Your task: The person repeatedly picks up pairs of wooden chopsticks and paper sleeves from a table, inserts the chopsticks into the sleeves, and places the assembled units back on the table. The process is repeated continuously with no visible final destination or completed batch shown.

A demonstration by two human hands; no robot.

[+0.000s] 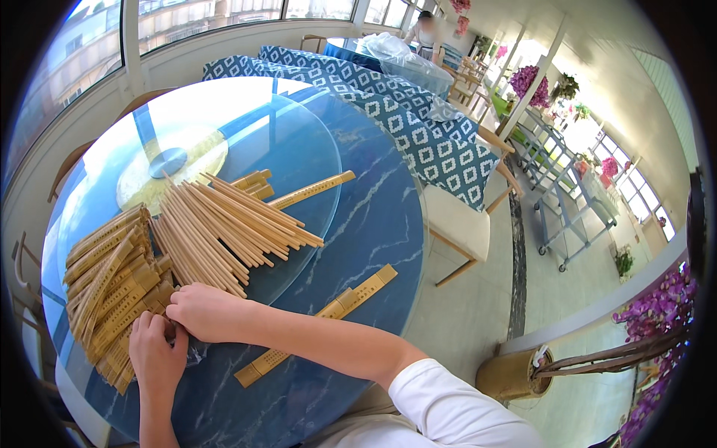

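1. Fingers of left hand (155, 357) and right hand (203, 311) curled, pinching paper sleeves (112, 287) piled at blue table (358, 224) edge.
2. Bare chopsticks (224, 224) heaped just beside, on glass turntable (299, 142).

Bright daylight from windows (187, 22), glare on glass tabletop (224, 112), fisheye-bent edges, dark corners

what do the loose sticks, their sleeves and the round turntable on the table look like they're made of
Sticks: bare wood or bamboo, judging by the pale tan matte look; which one is unclear.
Sleeves: tan paper, flat and printed, apparently.
Turntable: clear glass, glossy, with window reflections and the blue marbled table showing through.
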